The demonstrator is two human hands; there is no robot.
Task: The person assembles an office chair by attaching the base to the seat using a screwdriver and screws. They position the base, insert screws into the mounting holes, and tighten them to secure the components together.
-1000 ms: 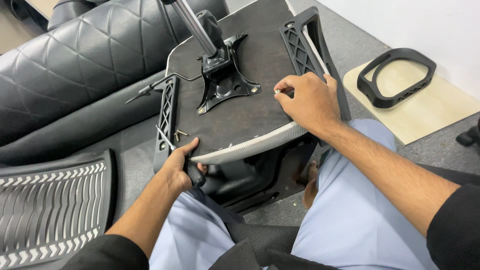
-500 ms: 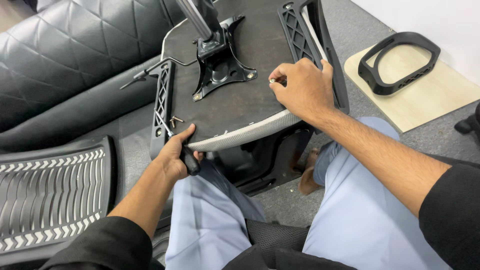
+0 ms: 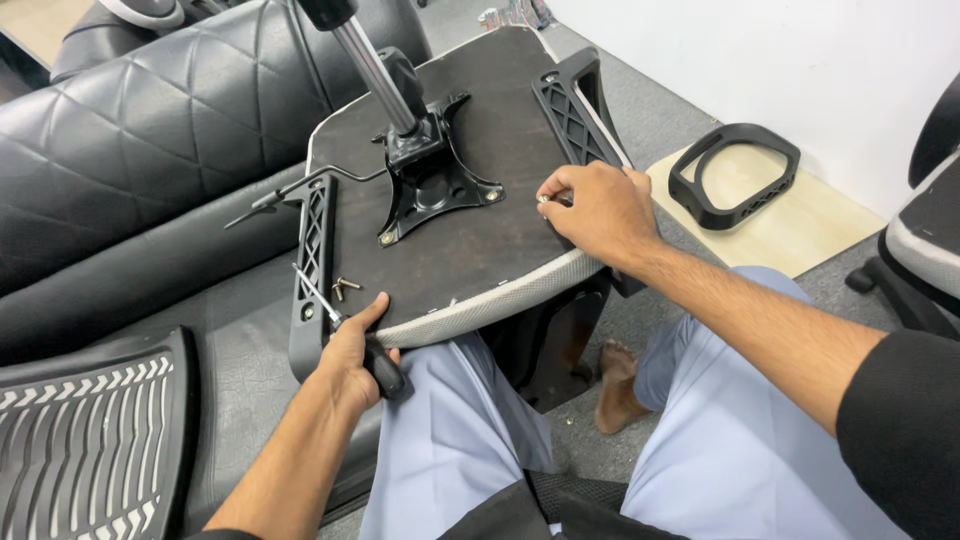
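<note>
An upturned chair seat (image 3: 470, 230) with a dark underside rests on my lap, a black metal mounting plate (image 3: 430, 185) and chrome gas cylinder (image 3: 370, 65) bolted at its middle. My right hand (image 3: 590, 215) pinches a small screw (image 3: 543, 199) against the seat's right side, beside a black armrest bracket (image 3: 570, 115). My left hand (image 3: 355, 360) grips a black-handled screwdriver (image 3: 340, 325) at the seat's near left edge, its shaft lying across the left armrest bracket (image 3: 312, 270). Two loose screws (image 3: 343, 287) lie on the seat by that bracket.
A black quilted sofa (image 3: 130, 150) fills the left. A ribbed black chair back (image 3: 80, 440) lies at the lower left. A black armrest loop (image 3: 735, 175) sits on a light wooden board (image 3: 800, 225) by the white wall. Another chair (image 3: 925, 230) stands at the right edge.
The view has tilted up and back, so the seat sits lower in frame. Both hands keep their holds; my right hand stays at the seat's right side with the screw.
</note>
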